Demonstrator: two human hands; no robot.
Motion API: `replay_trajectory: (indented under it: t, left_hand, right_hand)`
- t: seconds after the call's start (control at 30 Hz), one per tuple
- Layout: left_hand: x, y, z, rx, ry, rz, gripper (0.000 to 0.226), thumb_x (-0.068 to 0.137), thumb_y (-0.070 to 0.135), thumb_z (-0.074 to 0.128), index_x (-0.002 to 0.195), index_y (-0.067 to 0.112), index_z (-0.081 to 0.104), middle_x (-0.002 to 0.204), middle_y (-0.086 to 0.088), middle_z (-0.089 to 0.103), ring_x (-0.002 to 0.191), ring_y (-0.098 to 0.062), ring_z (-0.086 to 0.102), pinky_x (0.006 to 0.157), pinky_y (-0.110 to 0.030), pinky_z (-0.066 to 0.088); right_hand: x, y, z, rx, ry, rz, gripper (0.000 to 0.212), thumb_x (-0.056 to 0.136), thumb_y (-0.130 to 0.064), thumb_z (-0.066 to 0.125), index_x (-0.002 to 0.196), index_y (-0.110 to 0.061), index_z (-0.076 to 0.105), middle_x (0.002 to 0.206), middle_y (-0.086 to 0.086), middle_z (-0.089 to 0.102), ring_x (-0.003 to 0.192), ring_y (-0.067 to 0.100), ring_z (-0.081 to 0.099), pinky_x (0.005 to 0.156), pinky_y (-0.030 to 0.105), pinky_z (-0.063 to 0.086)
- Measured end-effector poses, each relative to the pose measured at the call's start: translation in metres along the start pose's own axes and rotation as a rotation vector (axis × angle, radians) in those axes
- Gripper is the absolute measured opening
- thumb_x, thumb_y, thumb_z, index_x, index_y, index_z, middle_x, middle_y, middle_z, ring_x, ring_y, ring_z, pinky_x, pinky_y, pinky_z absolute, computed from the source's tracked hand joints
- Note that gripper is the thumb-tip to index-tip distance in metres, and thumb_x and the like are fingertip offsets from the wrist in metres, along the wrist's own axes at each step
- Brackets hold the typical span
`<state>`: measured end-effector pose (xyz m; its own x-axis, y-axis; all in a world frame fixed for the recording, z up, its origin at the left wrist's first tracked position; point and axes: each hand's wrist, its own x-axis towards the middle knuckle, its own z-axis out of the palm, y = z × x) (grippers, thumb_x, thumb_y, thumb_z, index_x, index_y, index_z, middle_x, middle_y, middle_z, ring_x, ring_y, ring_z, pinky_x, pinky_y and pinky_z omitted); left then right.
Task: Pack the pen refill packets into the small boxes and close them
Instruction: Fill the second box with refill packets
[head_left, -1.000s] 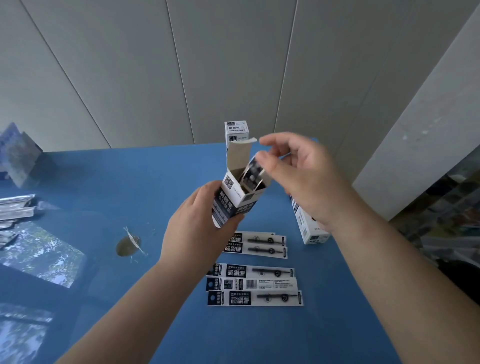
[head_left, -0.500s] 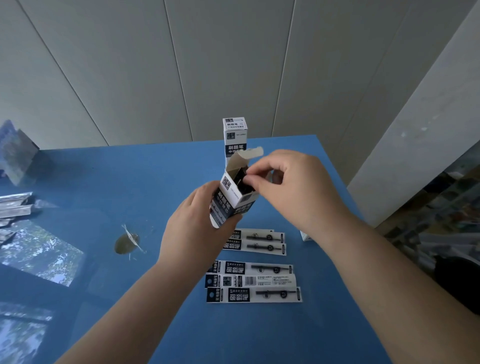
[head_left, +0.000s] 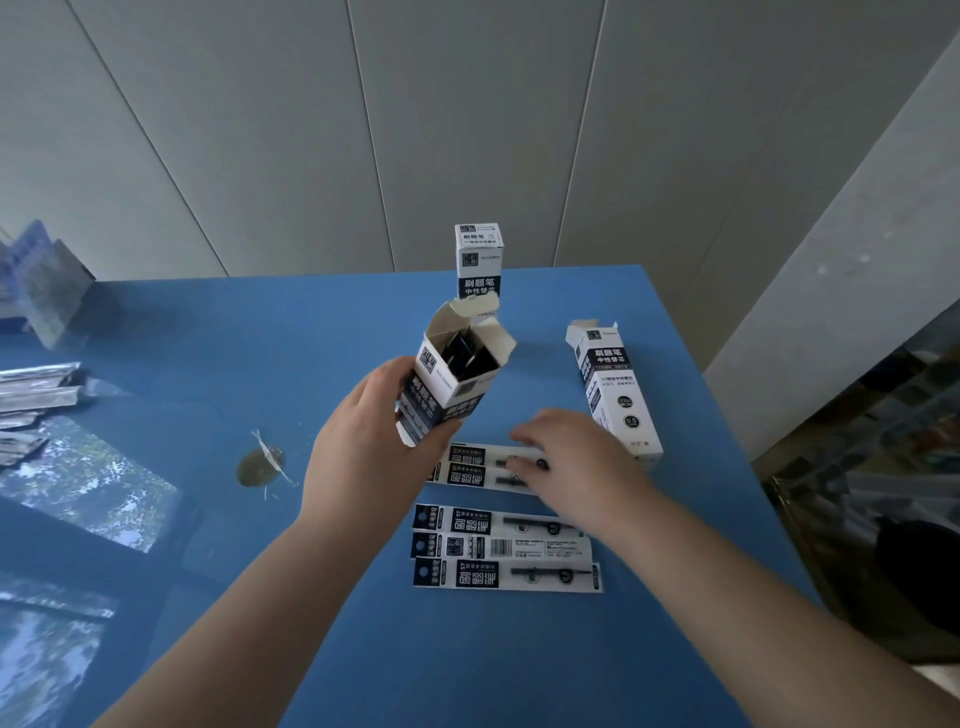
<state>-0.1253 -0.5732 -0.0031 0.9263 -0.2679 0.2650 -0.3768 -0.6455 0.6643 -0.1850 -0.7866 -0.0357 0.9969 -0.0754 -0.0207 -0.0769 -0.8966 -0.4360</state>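
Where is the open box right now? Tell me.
In the head view, the open box is held up in the left hand, centre frame, above the refill packets on the blue table.

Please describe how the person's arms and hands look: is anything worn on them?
Both forearms are bare up to the frame edge, with no sleeves in view. The left hand and right hand wear no gloves. No rings, watch or bracelet are visible.
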Motion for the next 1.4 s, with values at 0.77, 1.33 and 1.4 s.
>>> replay_trajectory:
  t: [0.77, 1.33, 1.4]
  left_hand:
    - [-0.024, 0.007, -0.013, 0.024, 0.054, -0.049, 0.048, 0.081, 0.048, 0.073, 0.120, 0.047, 0.045, 0.111, 0.026, 0.060, 0.100, -0.006, 0.058, 0.079, -0.033, 0.050]
    - [-0.022, 0.009, -0.007, 0.045, 0.034, -0.045, 0.051, 0.081, 0.047, 0.076, 0.121, 0.047, 0.044, 0.112, 0.026, 0.060, 0.100, -0.005, 0.058, 0.079, -0.033, 0.052]
    - [-0.022, 0.009, -0.007, 0.046, 0.033, -0.045, 0.051, 0.081, 0.047, 0.076, 0.121, 0.047, 0.044, 0.112, 0.025, 0.060, 0.100, -0.006, 0.058, 0.079, -0.033, 0.052]
  right_hand:
    - [0.002, -0.004, -0.017, 0.109, -0.257, 0.207, 0.034, 0.088, -0.029, 0.054, 0.059, -0.018, 0.042, 0.055, -0.002, 0.043, 0.051, 0.017, 0.038, 0.052, 0.030, 0.028]
    - [-0.011, 0.007, -0.053, 0.874, -0.046, 0.417, 0.010, 0.088, -0.020, 0.077, 0.081, -0.014, 0.077, 0.083, -0.001, 0.080, 0.063, 0.012, 0.071, 0.063, 0.028, 0.058]
    - [-0.018, 0.004, -0.069, 1.020, -0.010, 0.391, 0.007, 0.089, -0.020, 0.077, 0.087, -0.013, 0.077, 0.088, 0.002, 0.081, 0.058, 0.006, 0.066, 0.054, 0.022, 0.050]
